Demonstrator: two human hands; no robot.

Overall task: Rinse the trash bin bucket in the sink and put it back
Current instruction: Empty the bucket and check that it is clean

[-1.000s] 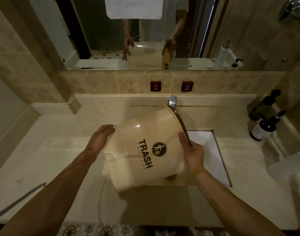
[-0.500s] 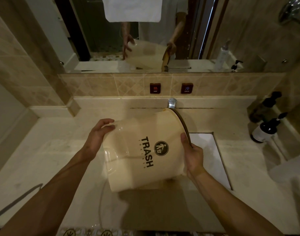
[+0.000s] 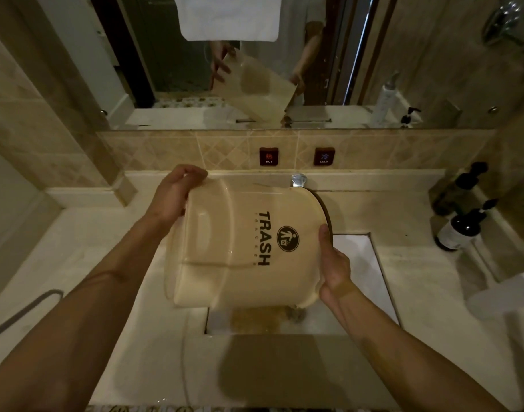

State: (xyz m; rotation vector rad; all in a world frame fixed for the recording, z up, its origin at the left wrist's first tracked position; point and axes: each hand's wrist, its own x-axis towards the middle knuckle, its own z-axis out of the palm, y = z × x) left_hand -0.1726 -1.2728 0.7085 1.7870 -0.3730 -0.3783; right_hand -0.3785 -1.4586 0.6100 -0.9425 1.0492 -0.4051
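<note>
The bucket [image 3: 242,245] is cream with black "TRASH" lettering and a round black emblem. The table [image 3: 427,307] is pale beige; the sink [image 3: 364,272] is white. The wall tiles [image 3: 225,150] show a tan diamond pattern. Two dark bottles [image 3: 459,227] carry white labels.

Dim, warm light; fisheye-bent edges
</note>
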